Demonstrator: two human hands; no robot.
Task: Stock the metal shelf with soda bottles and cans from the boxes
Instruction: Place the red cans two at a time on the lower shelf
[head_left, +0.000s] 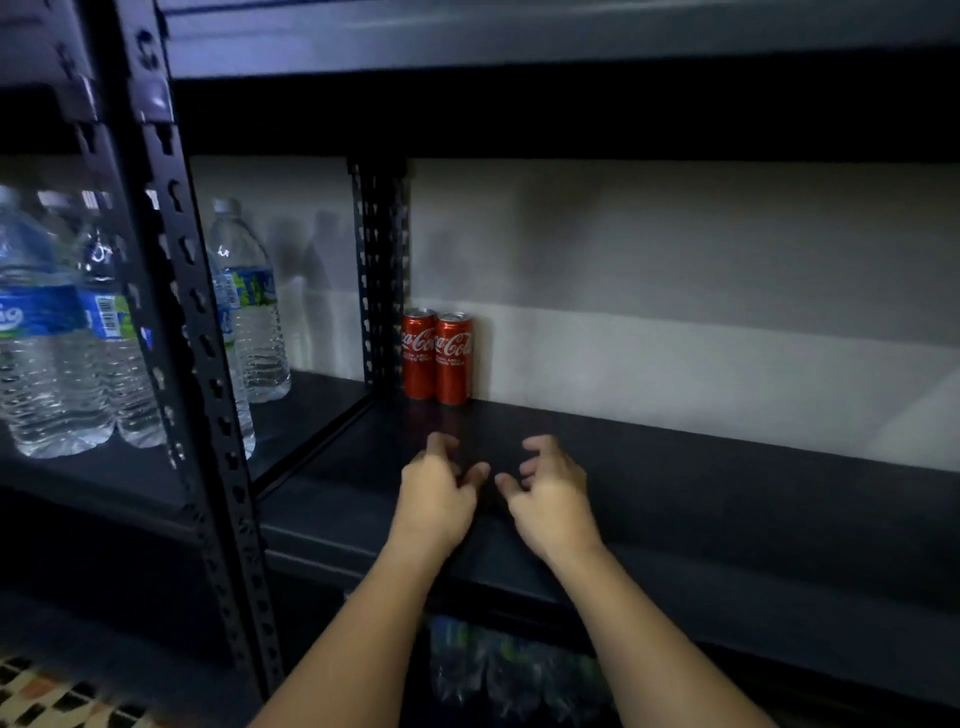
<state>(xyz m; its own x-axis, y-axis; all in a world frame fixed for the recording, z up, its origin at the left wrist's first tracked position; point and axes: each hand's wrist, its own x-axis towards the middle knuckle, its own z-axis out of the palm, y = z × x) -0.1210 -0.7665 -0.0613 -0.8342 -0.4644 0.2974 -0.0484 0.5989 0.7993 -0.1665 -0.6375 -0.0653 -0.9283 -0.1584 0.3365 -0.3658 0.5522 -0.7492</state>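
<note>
Dark metal shelf board, wide and flat, running from a perforated upright post at the back left toward the right. Standing directly on it, in the back left corner: two red cola cans, upright, touching each other, the left one just beside the post, both close to the pale wall. To the left, past the front post, a second shelf board at the same height, carrying clear water bottles with blue and green labels, all upright.
</note>
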